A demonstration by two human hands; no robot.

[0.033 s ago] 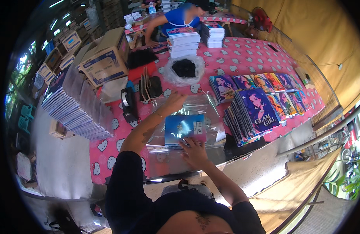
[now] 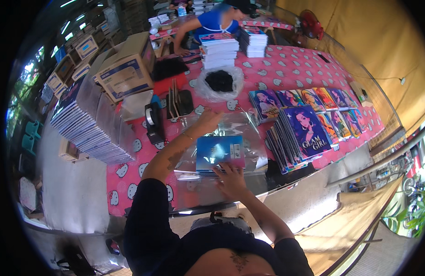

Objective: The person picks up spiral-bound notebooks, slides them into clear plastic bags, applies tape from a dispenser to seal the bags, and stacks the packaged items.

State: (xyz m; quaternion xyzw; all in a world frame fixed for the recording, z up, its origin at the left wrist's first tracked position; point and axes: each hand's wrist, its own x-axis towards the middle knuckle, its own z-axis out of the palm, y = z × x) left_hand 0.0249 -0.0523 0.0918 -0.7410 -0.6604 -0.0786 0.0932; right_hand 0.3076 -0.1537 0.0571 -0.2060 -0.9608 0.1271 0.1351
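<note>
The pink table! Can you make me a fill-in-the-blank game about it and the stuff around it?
The right hand touches a book whose cover is mostly ____.
The tape dispenser stands to the ____ of that book.
The clear bag on the table holds something coloured ____.
The fan past the table is coloured ____.

Missing words: blue; left; black; red.

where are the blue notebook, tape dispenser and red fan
Blue notebook (image 2: 216,150): head view, upper cover
Tape dispenser (image 2: 155,127): head view, black body
Red fan (image 2: 311,25): head view, round head
</note>
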